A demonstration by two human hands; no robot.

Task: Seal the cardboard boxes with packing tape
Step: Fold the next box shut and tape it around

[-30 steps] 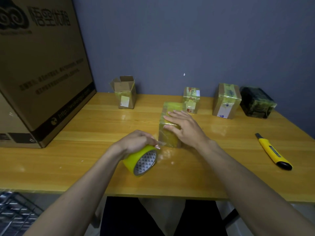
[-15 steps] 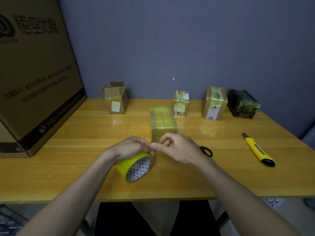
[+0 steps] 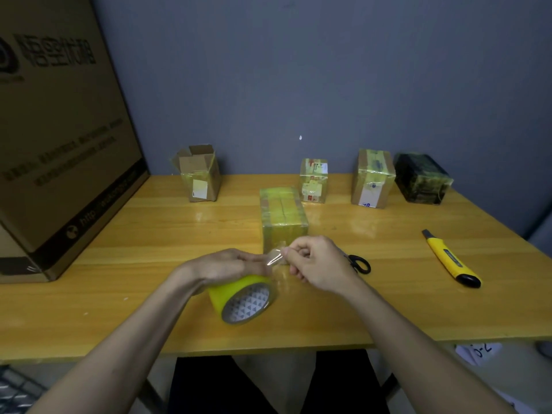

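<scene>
While the left hand (image 3: 227,264) curls over the top of the yellow tape roll (image 3: 243,300), holding it on edge on the counter (image 3: 149,249), the right hand (image 3: 316,264) pinches the loose clear tape end (image 3: 274,257) between thumb and forefinger, remaining fingers curled.

Grip: both hands closed on tape items; the two grips almost touch, the tape end lifted just above the roll.

Task item: taped cardboard box (image 3: 282,221), wrapped in yellowish tape, standing directly beyond the grip, its near face just behind the pinched tape end.

Right of the grip: black-handled scissors (image 3: 360,262), partly hidden behind the right hand; farther right, a yellow utility knife (image 3: 451,259) lying flat, well apart.

Beyond the grip, along the wall: open box (image 3: 198,173) with flaps up, far left; small labelled box (image 3: 313,180); taller taped box (image 3: 373,177); dark wrapped box (image 3: 422,177), far right.

Left of the grip: large printed carton (image 3: 59,138), standing on the counter's left end.
</scene>
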